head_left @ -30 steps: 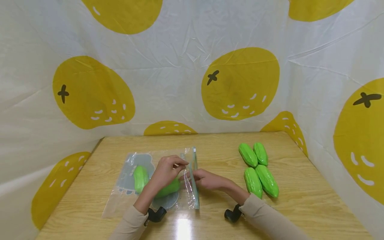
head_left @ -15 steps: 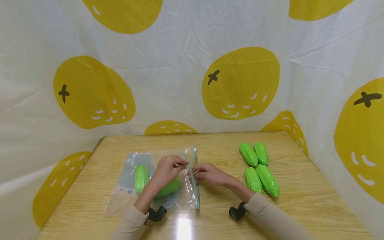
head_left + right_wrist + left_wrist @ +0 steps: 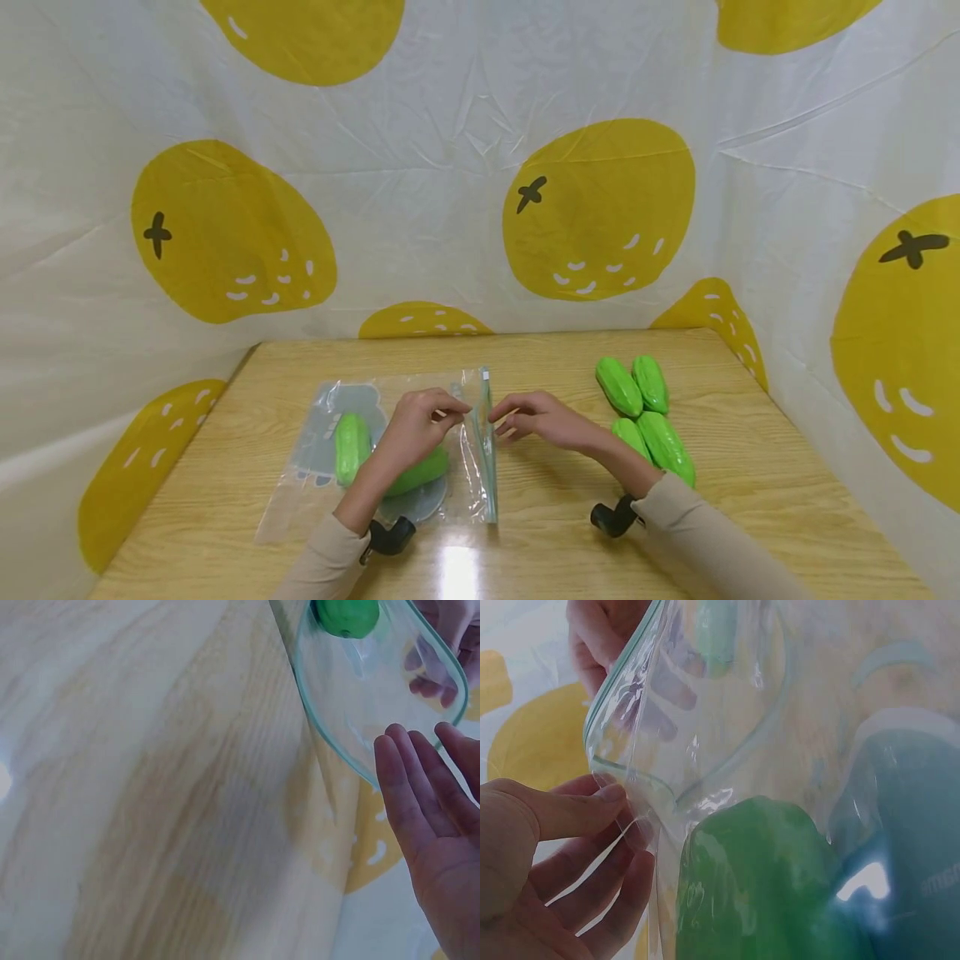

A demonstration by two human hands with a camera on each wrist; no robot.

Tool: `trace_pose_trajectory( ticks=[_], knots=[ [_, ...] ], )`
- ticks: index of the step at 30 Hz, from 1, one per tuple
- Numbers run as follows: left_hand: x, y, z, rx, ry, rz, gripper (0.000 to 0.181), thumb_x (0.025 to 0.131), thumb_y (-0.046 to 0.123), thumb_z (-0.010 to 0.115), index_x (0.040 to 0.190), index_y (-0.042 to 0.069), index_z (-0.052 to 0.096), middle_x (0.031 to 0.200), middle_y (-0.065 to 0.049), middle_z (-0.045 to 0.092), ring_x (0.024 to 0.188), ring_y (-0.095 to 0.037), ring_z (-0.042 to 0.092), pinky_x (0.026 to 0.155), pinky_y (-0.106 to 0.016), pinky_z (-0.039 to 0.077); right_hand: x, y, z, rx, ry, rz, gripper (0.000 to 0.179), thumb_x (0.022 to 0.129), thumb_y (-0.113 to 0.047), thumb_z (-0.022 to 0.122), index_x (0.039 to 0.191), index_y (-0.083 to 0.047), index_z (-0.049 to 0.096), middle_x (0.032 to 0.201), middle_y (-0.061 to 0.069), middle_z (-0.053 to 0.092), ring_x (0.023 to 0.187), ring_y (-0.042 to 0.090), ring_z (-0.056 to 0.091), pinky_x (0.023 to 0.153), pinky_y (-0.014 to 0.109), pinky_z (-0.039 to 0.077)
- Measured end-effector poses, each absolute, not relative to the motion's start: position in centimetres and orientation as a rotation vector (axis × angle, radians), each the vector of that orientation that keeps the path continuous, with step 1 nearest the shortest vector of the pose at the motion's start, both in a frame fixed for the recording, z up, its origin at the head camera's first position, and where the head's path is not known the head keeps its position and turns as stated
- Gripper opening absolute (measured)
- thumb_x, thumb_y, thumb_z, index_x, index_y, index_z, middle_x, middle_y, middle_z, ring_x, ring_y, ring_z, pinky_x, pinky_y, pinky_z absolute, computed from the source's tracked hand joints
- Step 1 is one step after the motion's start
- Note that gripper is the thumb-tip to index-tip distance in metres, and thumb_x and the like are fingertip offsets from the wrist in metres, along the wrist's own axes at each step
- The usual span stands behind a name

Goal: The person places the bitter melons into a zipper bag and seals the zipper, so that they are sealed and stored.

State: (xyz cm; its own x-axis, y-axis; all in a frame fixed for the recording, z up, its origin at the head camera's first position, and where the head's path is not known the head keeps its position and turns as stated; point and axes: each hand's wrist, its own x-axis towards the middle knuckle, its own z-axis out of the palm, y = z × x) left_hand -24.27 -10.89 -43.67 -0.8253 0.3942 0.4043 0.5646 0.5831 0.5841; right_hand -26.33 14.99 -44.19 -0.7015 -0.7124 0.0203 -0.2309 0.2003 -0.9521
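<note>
A clear zip bag (image 3: 468, 496) with a teal zip edge and a pale blue print lies on the table, its mouth toward the right. Two plump green toy cucumbers are inside, one upright in the head view (image 3: 351, 450) and one lying slanted (image 3: 420, 473), partly behind the left arm. My left hand (image 3: 420, 423) pinches the bag's film near the mouth between thumb and fingers, as the left wrist view shows. Just outside that mouth is my right hand (image 3: 546, 421), fingers extended and holding nothing. In the right wrist view the teal rim (image 3: 322, 739) gapes apart.
Several more green toy cucumbers (image 3: 667, 446) lie grouped on the right of the wooden table (image 3: 555, 542). A white curtain (image 3: 420, 217) with yellow fruit prints stands behind the table and along both sides.
My right hand has drawn back out of the bag's mouth, rightward and slightly up, and its fingers have come away from the zip edge. My left hand keeps its pinch in place.
</note>
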Motion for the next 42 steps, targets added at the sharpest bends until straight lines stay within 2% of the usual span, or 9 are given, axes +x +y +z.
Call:
trace_pose_trajectory(
  ticks=[8,16,23,26,28,32,34,36,42],
  knots=[
    [-24.3,-10.9,-43.7,-0.796,-2.582,-1.080,0.016,0.091,-0.001,0.074,0.099,0.009,0.083,0.091,-0.005,0.079,0.083,-0.018,0.075,0.073,-0.018,0.061,-26.4,16.5,-43.2,-0.896,2.172,-1.450,0.032,0.105,-0.003,0.047,0.130,0.011,0.060,0.134,0.036,0.059,0.118,0.046,0.066,0.095,0.046,0.062],
    [-24.2,-10.8,-43.6,-0.790,-2.601,-1.088,0.016,0.091,-0.003,0.074,0.100,0.007,0.083,0.093,-0.008,0.079,0.084,-0.019,0.076,0.073,-0.017,0.061,-26.8,17.9,-42.5,-0.877,2.205,-1.470,0.030,0.104,-0.002,0.049,0.130,0.009,0.061,0.133,0.034,0.061,0.120,0.054,0.062,0.095,0.046,0.062],
    [-24.2,-10.8,-43.9,-0.808,-2.563,-1.072,0.015,0.088,-0.004,0.076,0.099,0.005,0.082,0.090,-0.005,0.079,0.081,-0.019,0.076,0.070,-0.017,0.061,-27.0,19.3,-41.5,-0.882,2.258,-1.470,0.028,0.105,-0.001,0.050,0.129,0.007,0.062,0.131,0.028,0.063,0.119,0.055,0.061,0.094,0.045,0.062],
    [-24.2,-10.7,-44.0,-0.813,-2.555,-1.067,0.015,0.088,-0.004,0.076,0.098,0.005,0.082,0.090,-0.005,0.079,0.081,-0.019,0.076,0.070,-0.017,0.061,-27.1,20.1,-40.9,-0.878,2.279,-1.459,0.028,0.106,-0.003,0.049,0.130,0.005,0.062,0.133,0.028,0.062,0.120,0.051,0.063,0.095,0.050,0.061],
    [-24.2,-10.7,-44.0,-0.810,-2.560,-1.065,0.015,0.088,-0.004,0.076,0.098,0.006,0.083,0.090,-0.005,0.079,0.081,-0.018,0.076,0.071,-0.017,0.061,-27.3,20.7,-40.5,-0.874,2.297,-1.455,0.029,0.106,-0.004,0.049,0.131,0.004,0.062,0.134,0.027,0.062,0.119,0.044,0.066,0.096,0.053,0.060],
    [-24.2,-10.7,-43.8,-0.801,-2.578,-1.078,0.015,0.090,-0.002,0.075,0.099,0.007,0.083,0.091,-0.004,0.079,0.082,-0.018,0.075,0.072,-0.016,0.060,-27.7,21.8,-39.9,-0.875,2.341,-1.449,0.028,0.106,-0.003,0.051,0.131,0.005,0.062,0.135,0.027,0.062,0.115,0.025,0.070,0.095,0.047,0.062],
    [-24.2,-10.8,-43.7,-0.801,-2.581,-1.090,0.015,0.090,-0.002,0.075,0.099,0.007,0.083,0.092,-0.005,0.079,0.082,-0.018,0.076,0.072,-0.016,0.060,-27.9,22.3,-39.6,-0.866,2.361,-1.453,0.028,0.106,-0.002,0.051,0.130,0.006,0.062,0.135,0.028,0.061,0.114,0.021,0.071,0.094,0.045,0.062],
    [-24.1,-10.8,-43.7,-0.810,-2.572,-1.092,0.015,0.090,-0.003,0.075,0.099,0.007,0.082,0.092,-0.005,0.079,0.082,-0.019,0.076,0.072,-0.016,0.061,-28.1,22.9,-39.2,-0.859,2.379,-1.451,0.028,0.105,-0.001,0.051,0.130,0.007,0.061,0.135,0.030,0.061,0.114,0.022,0.071,0.093,0.044,0.062],
    [-24.1,-10.8,-43.6,-0.814,-2.573,-1.094,0.016,0.090,-0.003,0.075,0.099,0.007,0.082,0.092,-0.007,0.080,0.082,-0.019,0.076,0.072,-0.016,0.060,-28.7,24.9,-38.5,-0.796,2.448,-1.422,0.028,0.106,-0.002,0.051,0.131,0.008,0.060,0.137,0.031,0.059,0.120,0.045,0.065,0.092,0.036,0.063]
  ],
)
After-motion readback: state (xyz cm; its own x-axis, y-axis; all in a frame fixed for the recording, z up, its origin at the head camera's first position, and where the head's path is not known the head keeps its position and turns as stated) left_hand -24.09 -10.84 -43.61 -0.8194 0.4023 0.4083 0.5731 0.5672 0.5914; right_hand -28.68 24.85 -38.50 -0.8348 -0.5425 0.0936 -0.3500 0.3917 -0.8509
